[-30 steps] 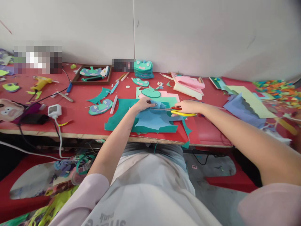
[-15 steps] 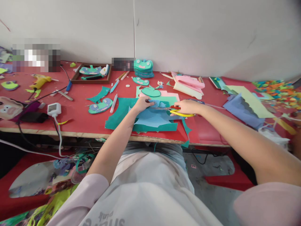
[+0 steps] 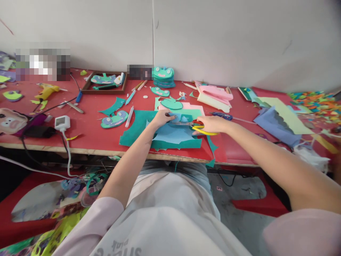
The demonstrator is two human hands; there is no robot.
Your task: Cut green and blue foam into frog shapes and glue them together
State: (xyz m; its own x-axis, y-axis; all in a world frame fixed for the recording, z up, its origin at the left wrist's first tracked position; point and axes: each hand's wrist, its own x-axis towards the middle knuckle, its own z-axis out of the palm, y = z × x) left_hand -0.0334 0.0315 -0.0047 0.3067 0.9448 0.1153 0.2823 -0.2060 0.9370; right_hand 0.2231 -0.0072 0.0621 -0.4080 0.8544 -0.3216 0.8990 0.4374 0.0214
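My left hand [image 3: 161, 119] pinches a small light blue felt piece [image 3: 176, 117] over the layered sheets. In my right hand [image 3: 210, 124] are scissors [image 3: 204, 131] with yellow and red handles, their blades pointing left at the blue felt. Below both hands lies a larger light blue felt sheet [image 3: 173, 134] on a teal felt sheet [image 3: 138, 124]. Just behind them are a green oval piece [image 3: 171, 104] and a pink sheet [image 3: 195, 106]. My fingertips partly hide the small blue piece.
Behind stand a stack of frog faces [image 3: 163, 76] and a brown tray [image 3: 117, 90]. To the left are a yellow glue gun [image 3: 46, 91] and a white adapter [image 3: 62, 122]. Blue-violet felt [image 3: 277, 124] lies right; a screwdriver-like tool [image 3: 222, 115] sits beyond my right hand.
My right hand and the scissors have shifted slightly left, with the blades further along the blue felt. My left hand keeps its hold. The whole view has shifted slightly.
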